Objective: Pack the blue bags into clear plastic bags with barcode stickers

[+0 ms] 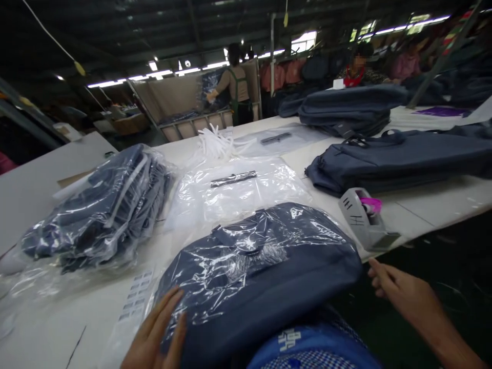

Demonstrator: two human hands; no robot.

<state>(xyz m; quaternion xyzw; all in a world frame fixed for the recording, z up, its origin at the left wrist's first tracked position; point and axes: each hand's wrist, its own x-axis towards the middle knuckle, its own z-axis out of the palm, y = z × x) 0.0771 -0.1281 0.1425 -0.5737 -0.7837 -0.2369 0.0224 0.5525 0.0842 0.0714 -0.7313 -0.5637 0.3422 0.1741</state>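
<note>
Left hand (156, 330) lies with fingers apart on the left end of a film-covered dark blue bag (265, 266); its wrist is cut off by the lower frame. Right hand (407, 292) is beyond the bag's right end, near the bench edge, thumb and fingertips together; whether they pinch any film cannot be told.

Largest item: white bench (418, 212), mostly covered, its left end running out of frame. The dark blue bag lies along its near edge. Glare masks much of its upper face, and whether film reaches the duller near side is unclear. Blue fabric (307, 348) at the bottom hides part of its lower edge.

At left, a stack of wrapped bags (111, 200) stands; the count is obscured by creased film. At right, unwrapped bags (407, 159) are cut off by the frame. Behind the dark blue bag lie clear sheets (246, 195), then bunched white strips (215, 143). A grey tape dispenser (355, 218) sits just beside its right end; its marks are illegible. Smallest, a label sheet (136, 294) is too blurred to read.
</note>
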